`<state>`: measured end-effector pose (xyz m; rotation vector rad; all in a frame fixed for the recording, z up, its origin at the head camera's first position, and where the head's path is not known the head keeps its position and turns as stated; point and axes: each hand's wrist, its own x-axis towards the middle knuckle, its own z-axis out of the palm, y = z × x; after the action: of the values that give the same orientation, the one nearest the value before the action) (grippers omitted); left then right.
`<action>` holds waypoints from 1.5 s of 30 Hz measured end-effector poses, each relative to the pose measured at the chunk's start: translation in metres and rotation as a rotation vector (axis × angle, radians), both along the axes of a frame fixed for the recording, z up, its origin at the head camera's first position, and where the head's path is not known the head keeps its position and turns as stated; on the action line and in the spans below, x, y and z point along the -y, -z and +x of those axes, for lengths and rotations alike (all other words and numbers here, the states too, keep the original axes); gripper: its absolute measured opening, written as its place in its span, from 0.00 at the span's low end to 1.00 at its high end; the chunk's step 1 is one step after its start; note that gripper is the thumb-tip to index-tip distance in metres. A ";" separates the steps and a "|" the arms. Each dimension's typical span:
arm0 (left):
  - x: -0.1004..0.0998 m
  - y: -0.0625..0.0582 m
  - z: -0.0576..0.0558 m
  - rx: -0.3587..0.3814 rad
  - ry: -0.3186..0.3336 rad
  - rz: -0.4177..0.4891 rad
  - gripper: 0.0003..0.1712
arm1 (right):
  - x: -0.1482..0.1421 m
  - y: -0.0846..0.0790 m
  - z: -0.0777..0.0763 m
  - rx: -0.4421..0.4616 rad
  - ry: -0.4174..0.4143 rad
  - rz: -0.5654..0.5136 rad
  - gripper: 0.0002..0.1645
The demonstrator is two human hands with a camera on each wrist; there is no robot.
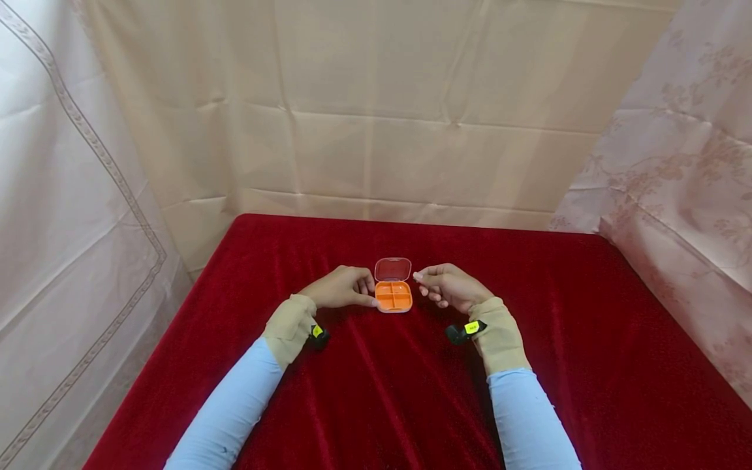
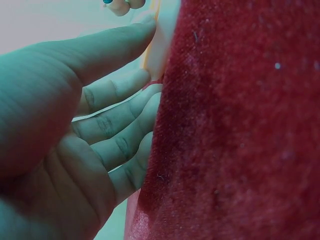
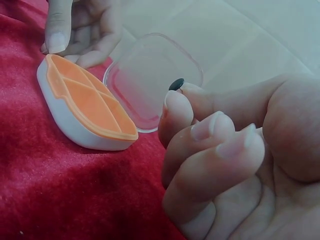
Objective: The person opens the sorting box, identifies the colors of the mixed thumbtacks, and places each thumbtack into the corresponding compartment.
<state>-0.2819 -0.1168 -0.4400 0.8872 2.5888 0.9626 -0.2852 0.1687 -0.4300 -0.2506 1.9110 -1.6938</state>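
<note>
Red cloth, edges distant; right fingers (apart from box) pinch disc

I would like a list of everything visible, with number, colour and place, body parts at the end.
tablecloth: 1, red, across the foreground
divided box: 1, orange inside white, middle of the tablecloth
lid: 1, transparent, open at the box's far side
small piece: 1, dark, held right of the lid
back drape: 1, beige, beyond the tablecloth
left drape: 1, white, left side
right drape: 1, pale pink, right side
wrist cameras: 2, black, one per wrist
labels: 2, yellow, at the cameras
wristbands: 2, beige, around the wrists
sleeves: 2, light blue, on the forearms
left hand: 1, touching the box's left edge
right hand: 1, pinching the small piece
</note>
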 end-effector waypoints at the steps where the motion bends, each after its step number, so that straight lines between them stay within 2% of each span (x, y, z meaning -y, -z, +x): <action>1: 0.000 0.000 0.000 0.000 0.000 -0.001 0.18 | 0.000 0.000 0.000 0.000 0.000 0.000 0.29; 21: -0.001 0.000 0.001 -0.001 -0.008 -0.006 0.18 | 0.004 0.000 0.002 0.006 -0.017 0.018 0.27; 29: -0.002 -0.001 0.001 -0.001 -0.007 -0.006 0.18 | 0.004 0.000 0.001 0.000 -0.042 0.020 0.21; 45: -0.002 -0.003 0.002 -0.003 0.001 0.004 0.17 | 0.009 0.001 0.003 -0.013 -0.090 0.016 0.23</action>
<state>-0.2798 -0.1147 -0.4375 0.8912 2.5902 0.9671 -0.2821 0.1593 -0.4309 -0.3374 1.8928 -1.6210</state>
